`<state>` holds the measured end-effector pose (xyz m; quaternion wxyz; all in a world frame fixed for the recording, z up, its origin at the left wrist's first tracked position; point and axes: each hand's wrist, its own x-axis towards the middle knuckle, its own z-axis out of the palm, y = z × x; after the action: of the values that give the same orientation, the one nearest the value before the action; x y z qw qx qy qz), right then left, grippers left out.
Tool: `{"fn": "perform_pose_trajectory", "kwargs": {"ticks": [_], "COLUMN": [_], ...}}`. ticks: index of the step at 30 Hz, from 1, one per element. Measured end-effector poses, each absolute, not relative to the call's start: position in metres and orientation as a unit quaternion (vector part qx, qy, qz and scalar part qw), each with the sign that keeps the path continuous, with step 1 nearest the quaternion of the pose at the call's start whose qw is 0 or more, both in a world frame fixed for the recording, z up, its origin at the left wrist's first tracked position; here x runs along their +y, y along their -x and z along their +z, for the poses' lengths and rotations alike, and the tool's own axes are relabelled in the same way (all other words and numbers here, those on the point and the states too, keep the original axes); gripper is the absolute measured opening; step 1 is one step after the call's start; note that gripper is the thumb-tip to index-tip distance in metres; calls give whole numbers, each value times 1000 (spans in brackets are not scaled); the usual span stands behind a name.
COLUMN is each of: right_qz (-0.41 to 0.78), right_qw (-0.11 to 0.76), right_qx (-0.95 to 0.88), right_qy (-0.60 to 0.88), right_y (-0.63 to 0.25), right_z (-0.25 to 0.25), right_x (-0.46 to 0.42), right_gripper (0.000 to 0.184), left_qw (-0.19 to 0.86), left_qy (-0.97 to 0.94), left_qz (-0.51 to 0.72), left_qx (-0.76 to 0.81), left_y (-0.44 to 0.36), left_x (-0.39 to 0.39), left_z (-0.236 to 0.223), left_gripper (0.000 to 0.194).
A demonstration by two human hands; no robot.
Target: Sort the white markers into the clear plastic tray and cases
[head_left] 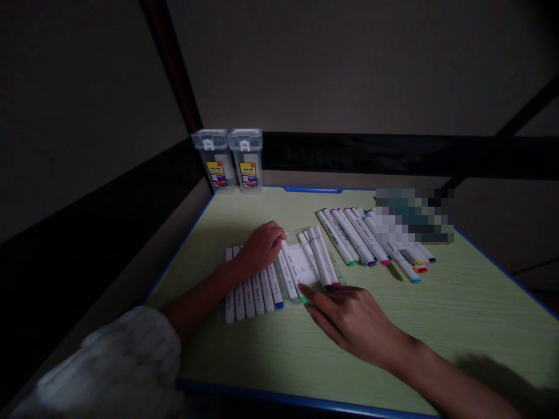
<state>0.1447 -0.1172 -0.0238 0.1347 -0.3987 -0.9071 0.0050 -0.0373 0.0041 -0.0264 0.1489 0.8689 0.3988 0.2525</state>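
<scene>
My left hand [262, 247] lies curled over the upper ends of a row of white markers [250, 294]. Its fingertips meet the top of a grey-ended marker [288, 272]; what they grip is partly hidden. My right hand [356, 320] pinches the near end of a marker with a green tip [304, 299], most of whose barrel is hard to make out. Beneath the markers is a clear plastic holder [309, 269]. Several loose markers [322, 256], with black and pink ends, rest on its right part. One marker in the left row has a blue end.
To the right lies a loose pile of white markers [353, 235] with coloured ends. Beside it is a blurred-out object [414, 215]. Two clear lidded boxes [248, 163] stand at the back left corner. The pale green table [262, 355] has a blue edge.
</scene>
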Motion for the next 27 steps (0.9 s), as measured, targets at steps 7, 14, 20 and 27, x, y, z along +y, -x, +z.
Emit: {"fn": "perform_pose_trajectory", "kwargs": {"ticks": [7, 14, 20, 27], "right_qz": [6, 3, 4, 4], "right_qw": [134, 143, 143, 136], "right_qx": [-907, -907, -906, -908], "right_qy": [400, 396, 398, 395], "right_y": [-146, -145, -146, -146], "right_z": [-24, -25, -25, -25], "right_x": [-118, -117, -118, -119], "right_gripper": [34, 33, 34, 33], "left_qw": [147, 148, 154, 169], "left_qy": [-868, -869, -865, -863], "left_qz": [248, 250, 251, 260], "left_qx": [405, 401, 405, 399], "left_y": [37, 37, 37, 37], "left_x": [4, 4, 5, 6], "left_z": [-26, -26, -27, -28], "left_gripper": [18, 18, 18, 17]}}
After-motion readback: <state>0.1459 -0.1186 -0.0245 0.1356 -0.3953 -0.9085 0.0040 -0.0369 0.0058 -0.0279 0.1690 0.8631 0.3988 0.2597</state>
